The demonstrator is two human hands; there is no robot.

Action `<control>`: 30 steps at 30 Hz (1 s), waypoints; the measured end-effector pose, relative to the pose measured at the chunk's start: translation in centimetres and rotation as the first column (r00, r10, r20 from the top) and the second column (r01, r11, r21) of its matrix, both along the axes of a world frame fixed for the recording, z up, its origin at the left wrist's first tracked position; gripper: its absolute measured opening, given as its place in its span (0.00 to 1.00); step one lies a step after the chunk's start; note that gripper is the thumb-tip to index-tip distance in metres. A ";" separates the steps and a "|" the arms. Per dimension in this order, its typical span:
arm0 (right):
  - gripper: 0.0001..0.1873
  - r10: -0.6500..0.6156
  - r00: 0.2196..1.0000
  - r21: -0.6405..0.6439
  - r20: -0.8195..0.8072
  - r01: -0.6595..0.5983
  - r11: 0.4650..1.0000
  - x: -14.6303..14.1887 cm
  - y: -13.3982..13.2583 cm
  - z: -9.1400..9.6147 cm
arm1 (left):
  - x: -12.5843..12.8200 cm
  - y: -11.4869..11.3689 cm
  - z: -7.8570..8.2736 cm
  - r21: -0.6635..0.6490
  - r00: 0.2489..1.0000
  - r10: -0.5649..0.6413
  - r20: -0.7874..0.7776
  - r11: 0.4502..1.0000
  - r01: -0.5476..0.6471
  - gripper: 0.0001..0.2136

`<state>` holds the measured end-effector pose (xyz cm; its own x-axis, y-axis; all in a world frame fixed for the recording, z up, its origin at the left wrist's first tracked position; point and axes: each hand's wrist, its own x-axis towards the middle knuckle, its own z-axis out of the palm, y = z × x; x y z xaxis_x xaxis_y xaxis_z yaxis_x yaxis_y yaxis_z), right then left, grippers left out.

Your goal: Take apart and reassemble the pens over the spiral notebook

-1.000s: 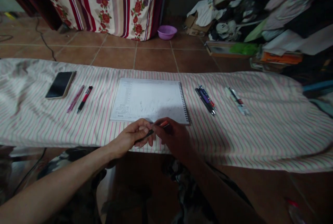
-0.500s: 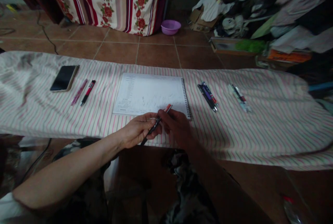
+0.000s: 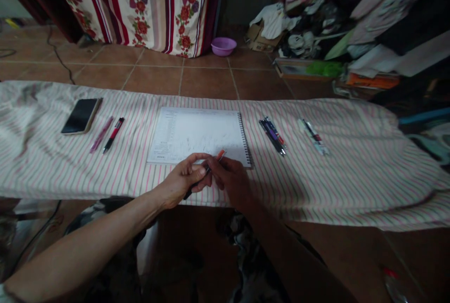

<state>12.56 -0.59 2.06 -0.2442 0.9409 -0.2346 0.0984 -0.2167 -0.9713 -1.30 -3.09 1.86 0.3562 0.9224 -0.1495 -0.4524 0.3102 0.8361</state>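
Both hands meet at the near edge of a spiral notebook (image 3: 207, 129). A pen (image 3: 220, 154) with an orange end and a dark body slants between them. My left hand (image 3: 188, 176) is closed around its dark lower part. The fingers of my right hand (image 3: 232, 178) pinch it near the orange end, hiding its middle. On the left of the notebook lie a pink pen (image 3: 101, 135) and a red and black pen (image 3: 113, 135). To the right rest several dark pens (image 3: 272, 136) in a bunch, and some lighter pens (image 3: 314, 137).
A phone (image 3: 80, 116) lies at the left on the striped cloth (image 3: 351, 162). Beyond it, on the tiled floor, are a purple basin (image 3: 224, 47), a floral curtain (image 3: 151, 7) and a pile of clothes and boxes (image 3: 309, 26).
The view has tilted up slightly and shifted right. My hands have drawn closer together on the pen, and less of its dark body shows.
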 end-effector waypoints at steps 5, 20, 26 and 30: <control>0.19 -0.029 0.996 -0.033 -0.086 0.026 0.999 0.3 0.3 0.8 | 0.3 0.0 0.2 0.005 1.000 -0.021 0.006 1.000 0.021 0.16; 0.18 -0.006 1.000 0.050 -0.017 0.006 0.999 0.4 0.6 1.3 | -0.1 0.1 0.0 -0.112 0.994 0.024 -0.110 0.993 -0.036 0.12; 0.16 0.003 0.998 0.009 -0.068 -0.002 1.000 0.1 0.3 1.0 | 0.0 0.3 0.3 -0.116 0.982 0.021 -0.185 0.992 -0.043 0.12; 0.15 -0.088 0.987 -0.032 -0.137 0.084 0.996 -0.1 0.0 1.4 | 0.1 0.2 0.3 -0.093 0.984 0.004 -0.178 0.995 -0.021 0.12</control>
<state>12.41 -0.56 3.49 -0.1947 0.9537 -0.2292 -0.0562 -0.2441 -0.9681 -1.20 -2.88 2.19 0.3052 0.9052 -0.2957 -0.3040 0.3869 0.8706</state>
